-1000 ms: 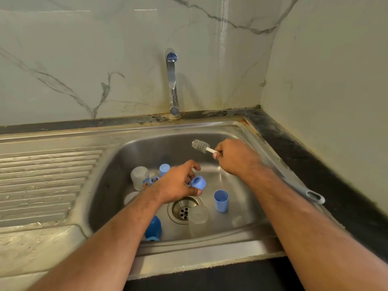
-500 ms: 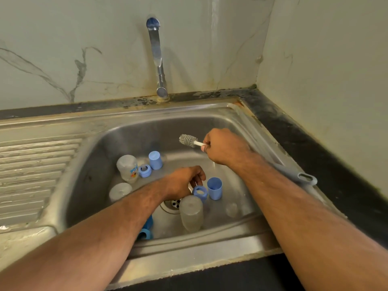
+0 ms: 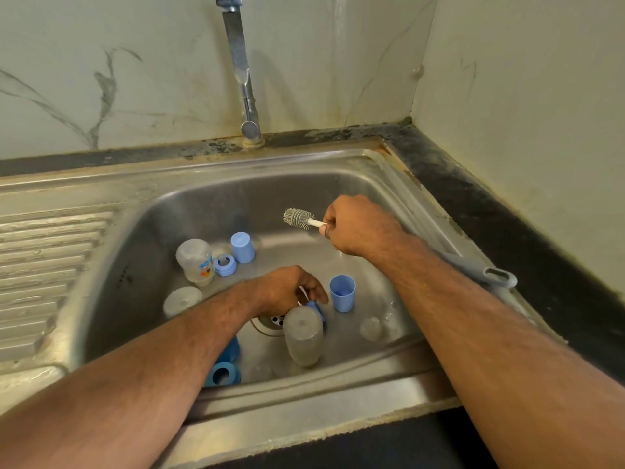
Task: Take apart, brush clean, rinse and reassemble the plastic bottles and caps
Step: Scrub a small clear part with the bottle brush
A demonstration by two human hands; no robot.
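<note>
While the parts lie scattered in the sink, we judge the task to stand in its brushing stage, with disassembly apparently complete for what we can see.

Right hand: its grip is closed round the white handle of the small brush, bristle head projecting to the left of the fist, held in the air above the basin floor and touching nothing.

Left hand: lowered over the drain, fingers curled downward at a blue ring cap just beneath the fingertips. We cannot tell whether it grips the cap or has let it go.

Just in front of the left hand a frosted bottle stands inverted, touching or nearly touching the ring cap. To its right stands an open blue cup cap. Beyond and left of it sit a second bottle, another ring and an inverted blue cap. Under the left forearm lie darker blue pieces.

Every bottle in view is separated from its cap. The tap shows no water running. We judge that rinsing and reassembly are wholly outstanding; how many parts are already brushed cannot be told.
</note>
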